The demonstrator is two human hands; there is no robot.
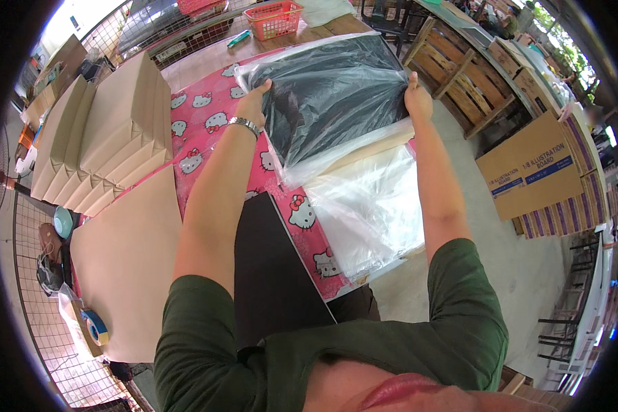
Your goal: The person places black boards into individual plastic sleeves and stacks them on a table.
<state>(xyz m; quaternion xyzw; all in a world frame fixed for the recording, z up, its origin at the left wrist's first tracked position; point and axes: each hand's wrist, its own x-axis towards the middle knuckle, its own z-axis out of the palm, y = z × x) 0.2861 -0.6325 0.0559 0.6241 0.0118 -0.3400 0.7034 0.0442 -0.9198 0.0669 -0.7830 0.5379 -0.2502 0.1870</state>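
Clear plastic sleeve with a black board inside [333, 96] is the item in hand, held out at arm's length above the pink cartoon-print tablecloth [209, 113]. Both arms are stretched forward, seemingly so the sleeve hangs flat and taut between them and the board sits square inside it.

Left hand [254, 103] grips the sleeve's left edge; thumb on top, fingers curled underneath and mostly hidden, closed firmly on the plastic. A metal watch band sits at that wrist. Right hand [417, 99] pinches the sleeve's right edge the same way, fingers wrapped tight, no gap showing.

Slack plastic trails off the near end of the sleeve, toward the person. Beneath it on the tablecloth lies a stack of clear empty bags [371, 206], likely kept there for easy reach. Nearer the person than the tablecloth's pink edge lies another black board [275, 275].

Left of the tablecloth: a fanned stack of brown paper envelopes [110, 137] and one large brown sheet [127, 261]. A roll of tape [97, 328] lies by that sheet's near corner. Beyond the tablecloth, a red plastic basket [275, 19]. Right of it, wooden pallets [460, 75] and cardboard cartons [535, 168] on the concrete floor.
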